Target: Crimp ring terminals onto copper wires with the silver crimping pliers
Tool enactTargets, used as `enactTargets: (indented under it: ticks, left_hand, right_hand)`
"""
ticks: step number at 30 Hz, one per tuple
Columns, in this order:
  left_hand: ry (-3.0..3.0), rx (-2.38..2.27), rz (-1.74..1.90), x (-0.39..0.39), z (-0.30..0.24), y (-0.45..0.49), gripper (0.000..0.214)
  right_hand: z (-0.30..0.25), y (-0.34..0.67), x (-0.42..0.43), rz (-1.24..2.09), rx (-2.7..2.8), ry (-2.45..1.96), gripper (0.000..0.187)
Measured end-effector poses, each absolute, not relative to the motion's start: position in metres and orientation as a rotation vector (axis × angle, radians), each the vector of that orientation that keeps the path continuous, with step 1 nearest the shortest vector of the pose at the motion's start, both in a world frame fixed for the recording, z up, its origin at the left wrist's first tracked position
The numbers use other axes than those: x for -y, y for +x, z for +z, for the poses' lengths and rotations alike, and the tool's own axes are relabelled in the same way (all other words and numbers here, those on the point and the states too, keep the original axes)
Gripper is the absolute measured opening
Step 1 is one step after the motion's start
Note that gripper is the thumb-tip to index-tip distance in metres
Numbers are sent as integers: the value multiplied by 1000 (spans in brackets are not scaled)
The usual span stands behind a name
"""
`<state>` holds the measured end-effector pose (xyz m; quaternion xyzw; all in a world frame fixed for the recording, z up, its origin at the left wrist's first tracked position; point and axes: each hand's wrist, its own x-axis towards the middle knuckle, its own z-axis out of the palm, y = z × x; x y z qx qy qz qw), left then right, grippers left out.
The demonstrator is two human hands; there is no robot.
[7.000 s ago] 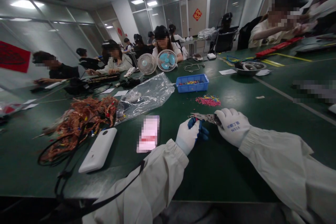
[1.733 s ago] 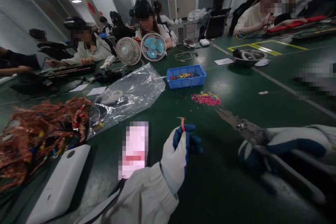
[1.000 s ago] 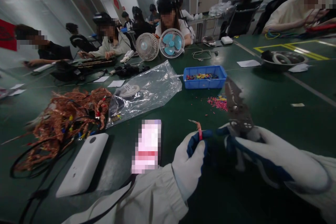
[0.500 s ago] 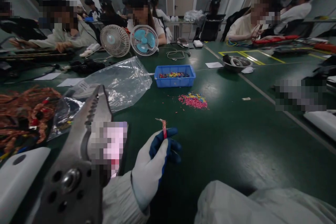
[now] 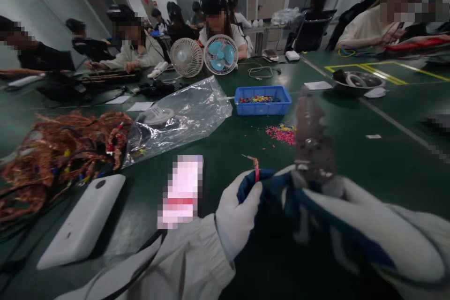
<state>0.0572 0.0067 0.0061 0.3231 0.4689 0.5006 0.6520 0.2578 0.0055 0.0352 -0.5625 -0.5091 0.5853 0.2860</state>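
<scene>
My left hand (image 5: 241,208), in a white glove with blue fingertips, pinches a short red wire piece (image 5: 256,168) with a bare copper tip, held upright above the green table. My right hand (image 5: 355,229), gloved the same way and blurred by motion, grips the handles of metal wire-stripping pliers (image 5: 311,143). The plier jaws point up and away, just right of the wire. A small heap of pink and coloured insulation bits (image 5: 283,133) lies on the table beyond them.
A blue bin of coloured bits (image 5: 263,101), a clear plastic bag (image 5: 183,119), a tangle of copper wire (image 5: 63,150), a white power bank (image 5: 82,220) and a phone (image 5: 181,192) lie to the left. Two small fans (image 5: 204,56) stand behind. Other people work round the table (image 5: 386,159).
The pliers swung from far left, close to the camera, back to the right beside the wire piece. My left hand kept holding the wire upright; the view shifted a little.
</scene>
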Motion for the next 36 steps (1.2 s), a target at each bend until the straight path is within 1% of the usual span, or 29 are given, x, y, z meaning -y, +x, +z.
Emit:
enactTargets:
  ticks: [1, 2, 4, 5, 6, 8, 10, 13, 16, 27, 31, 36]
  left_hand:
    - [764, -1064, 1116, -7, 6, 56, 41]
    - [796, -1067, 1092, -8, 6, 55, 39]
    - [839, -1077, 1041, -9, 6, 54, 35]
    - [847, -1077, 1018, -9, 7, 53, 33]
    - [848, -1076, 999, -9, 8, 52, 32]
    - [834, -1074, 973, -9, 10, 52, 31]
    - [820, -1063, 966, -9, 11, 52, 30]
    - [826, -1034, 961, -9, 11, 51, 28]
    - [825, -1019, 972, -9, 11, 51, 28]
    - [866, -1117, 935, -10, 9, 50, 23]
    - [886, -1137, 921, -10, 11, 50, 18]
    - [783, -1157, 905, -12, 17, 52, 7]
  right_hand:
    - [36, 265, -21, 1463, 1444, -1633, 70]
    - [35, 272, -36, 1219, 1568, -1730, 70]
    - [30, 289, -59, 699, 1857, -1688, 57]
    - [25, 296, -66, 444, 1954, -1657, 53]
    - [18, 302, -70, 211, 2030, -1660, 55]
    - [3, 308, -68, -75, 2164, -1691, 58]
    - [-11, 308, -60, -228, 2259, -1714, 63]
    - [-26, 302, -49, -364, 2294, -1694, 69]
    - [-33, 296, -46, -436, 2276, -1684, 69]
    - [-24, 287, -44, -296, 2275, -1770, 62]
    - [-22, 281, -42, -354, 2250, -1738, 64]
    - [-28, 278, -47, -379, 2287, -1710, 59]
